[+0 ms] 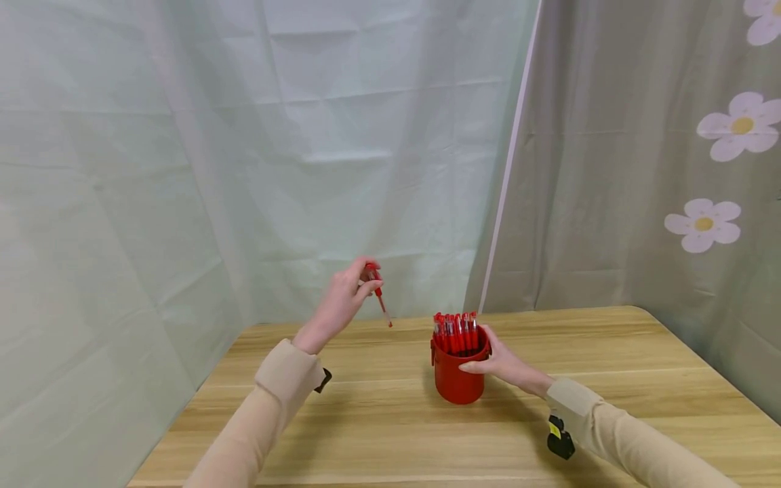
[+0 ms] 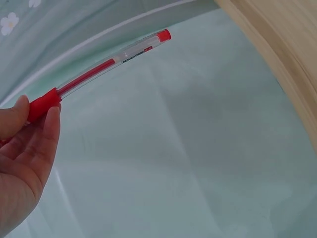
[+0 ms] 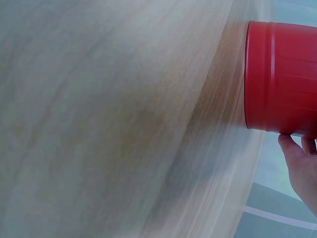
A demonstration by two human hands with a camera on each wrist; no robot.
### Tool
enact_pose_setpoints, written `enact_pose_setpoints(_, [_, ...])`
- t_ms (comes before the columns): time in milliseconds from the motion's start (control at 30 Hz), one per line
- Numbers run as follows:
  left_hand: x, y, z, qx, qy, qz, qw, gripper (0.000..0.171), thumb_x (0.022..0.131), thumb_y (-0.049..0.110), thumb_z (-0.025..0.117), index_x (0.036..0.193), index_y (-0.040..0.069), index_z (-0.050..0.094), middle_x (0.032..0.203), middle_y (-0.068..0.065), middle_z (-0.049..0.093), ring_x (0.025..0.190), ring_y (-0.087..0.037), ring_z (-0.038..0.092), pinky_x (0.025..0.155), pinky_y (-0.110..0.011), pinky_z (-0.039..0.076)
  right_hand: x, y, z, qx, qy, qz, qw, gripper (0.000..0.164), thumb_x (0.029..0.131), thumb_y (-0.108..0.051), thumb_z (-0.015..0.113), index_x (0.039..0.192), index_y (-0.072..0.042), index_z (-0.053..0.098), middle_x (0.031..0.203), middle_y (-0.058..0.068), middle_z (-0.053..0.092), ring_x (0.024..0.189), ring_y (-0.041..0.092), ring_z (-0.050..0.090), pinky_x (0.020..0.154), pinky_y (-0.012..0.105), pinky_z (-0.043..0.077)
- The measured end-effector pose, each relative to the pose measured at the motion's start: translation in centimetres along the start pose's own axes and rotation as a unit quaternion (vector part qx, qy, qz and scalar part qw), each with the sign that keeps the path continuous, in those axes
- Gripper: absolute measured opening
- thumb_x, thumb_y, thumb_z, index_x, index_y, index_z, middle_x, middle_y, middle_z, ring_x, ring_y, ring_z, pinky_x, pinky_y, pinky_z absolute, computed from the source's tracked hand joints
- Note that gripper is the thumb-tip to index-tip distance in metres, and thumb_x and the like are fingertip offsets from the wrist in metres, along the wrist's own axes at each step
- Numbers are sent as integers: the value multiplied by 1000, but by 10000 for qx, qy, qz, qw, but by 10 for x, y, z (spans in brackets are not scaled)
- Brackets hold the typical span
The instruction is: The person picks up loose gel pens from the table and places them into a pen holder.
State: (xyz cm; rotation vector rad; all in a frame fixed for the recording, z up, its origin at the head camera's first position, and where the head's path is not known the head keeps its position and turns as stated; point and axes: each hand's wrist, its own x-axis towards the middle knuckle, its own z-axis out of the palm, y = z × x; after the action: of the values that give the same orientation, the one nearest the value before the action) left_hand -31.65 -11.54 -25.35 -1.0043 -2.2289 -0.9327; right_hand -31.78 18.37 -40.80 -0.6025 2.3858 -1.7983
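In the head view my left hand (image 1: 345,296) is raised above the table's far edge, pinching a red gel pen (image 1: 383,306) that slants downward. The left wrist view shows the pen (image 2: 106,72) with its clear barrel, red refill and red end plug; thumb and fingers hold its red part. A red metal bucket (image 1: 459,381) stands upright on the table, packed with several red pens (image 1: 456,333). My right hand (image 1: 505,360) grips the bucket's right side, thumb across the front near the rim. In the right wrist view the bucket (image 3: 285,77) shows its smooth wall, fingertips touching it.
Both objects are at a wood-grain table (image 1: 378,440). Behind it hangs a pale green curtain (image 1: 366,135), and to the right a grey curtain (image 1: 586,169) with white flowers. Black wrist devices (image 1: 560,437) sit under the sleeves.
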Motion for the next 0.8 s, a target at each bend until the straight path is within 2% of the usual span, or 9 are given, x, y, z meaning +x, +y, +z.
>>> enact_pose_setpoints(200, [7,9,5,-58,88,85,9999,20,86,0,59,104,2,50,81,-4,58,68,-15,58,61,-23,48,0,0,0,37,-20,-9,10000,80,76,-22,74,136,-13,23,129,12,39,114,30,41,89,46,38])
enact_pose_setpoints(367, [10,15,10,-156,25,85,9998,21,86,0,59,104,1,49,82,-5,58,68,-12,57,61,-22,48,-1,-1,1,93,-27,48,9999,83,75,-21,75,138,-14,20,130,13,38,115,30,41,89,46,37])
enact_pose_setpoints(633, [16,23,19,-312,-105,70,9994,20,86,1,59,104,3,49,82,-5,58,71,-23,59,63,-23,48,-3,-2,1,207,-54,-19,9998,80,76,-20,74,136,-11,22,129,14,39,114,31,41,89,46,38])
enact_pose_setpoints(800, [19,30,23,-340,-144,-7,9993,20,86,3,60,103,3,51,83,-2,56,72,-14,58,64,-22,47,-4,-2,1,227,-67,-41,9997,79,77,-19,73,135,-11,21,129,15,38,114,31,41,89,45,38])
